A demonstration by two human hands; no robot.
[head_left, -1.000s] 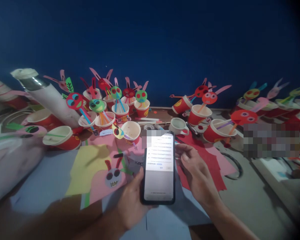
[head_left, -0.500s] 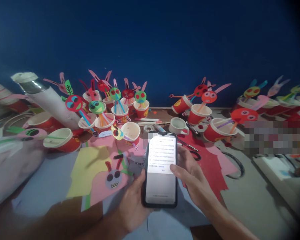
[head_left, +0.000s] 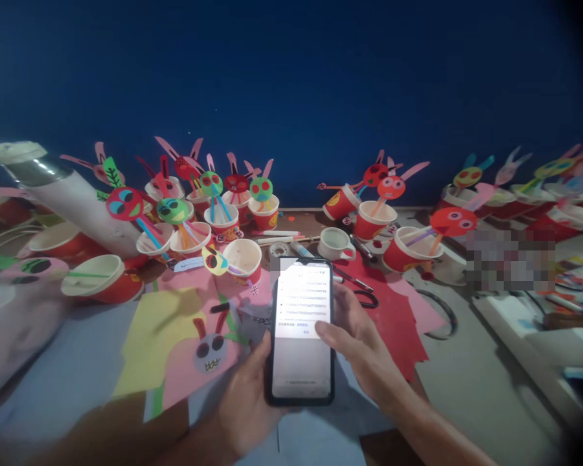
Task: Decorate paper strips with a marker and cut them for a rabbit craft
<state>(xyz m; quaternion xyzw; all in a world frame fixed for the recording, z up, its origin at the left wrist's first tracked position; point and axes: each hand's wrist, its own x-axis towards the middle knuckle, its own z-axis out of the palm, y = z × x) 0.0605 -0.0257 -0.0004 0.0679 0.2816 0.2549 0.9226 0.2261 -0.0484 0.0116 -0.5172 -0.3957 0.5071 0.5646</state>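
Observation:
A black-edged smartphone [head_left: 301, 362] stands upright in front of me, its lit screen showing several lines of digits too small to read. My left hand [head_left: 247, 401] grips its lower left side, thumb along the edge. On the other side, my right hand [head_left: 354, 343] wraps the right edge, with its thumb over the middle of the screen. The fingers behind the phone are hidden. Left of the phone, a grey paper face with red ears [head_left: 210, 353] lies on pink paper [head_left: 189, 382]. Red paper [head_left: 398, 317] spreads beyond my right hand.
Several red paper cups with paper animal figures, such as one cup [head_left: 243, 259], line the blue wall [head_left: 291, 97]. A white flask [head_left: 78, 200] leans at left. A mug [head_left: 335, 244], tape roll [head_left: 278, 250], pens and scissors [head_left: 366, 298] lie behind the phone. A plastic bag [head_left: 24, 323] is at left.
The view has turned slightly right, so the cups, papers and phone appear shifted left. Both hands keep the same hold on the phone, and the right thumb stays over the screen.

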